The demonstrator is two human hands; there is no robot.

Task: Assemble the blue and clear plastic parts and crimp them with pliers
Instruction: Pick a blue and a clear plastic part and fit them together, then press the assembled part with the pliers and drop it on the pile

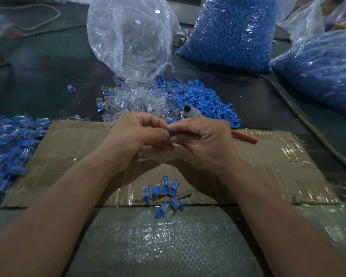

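Over the middle of the cardboard sheet (268,156), which lies on the dark worktop (48,66), we find both hands meeting fingertip to fingertip. The left hand (136,136) and the right hand (202,140) have their fingers curled, and each pinches the same small blue part (172,133). Only a sliver of it shows between the thumbs. We cannot tell whether a clear part is fitted to it, because the fingers cover that side.

Just behind the hands lie the pliers (192,112). Their grey head rests among loose pieces, one red handle (246,137) shows to the right, and the right hand hides the stretch between.

A heap of loose clear parts (132,98) spills from an open clear bag (128,37) and touches a heap of loose blue parts (204,98). Two full bags of blue parts (232,33) stand far right, one cut off by the frame edge.

A few joined pieces (166,194) lie at the near edge of the cardboard. A larger heap of joined pieces (10,140) is cut off at the left.
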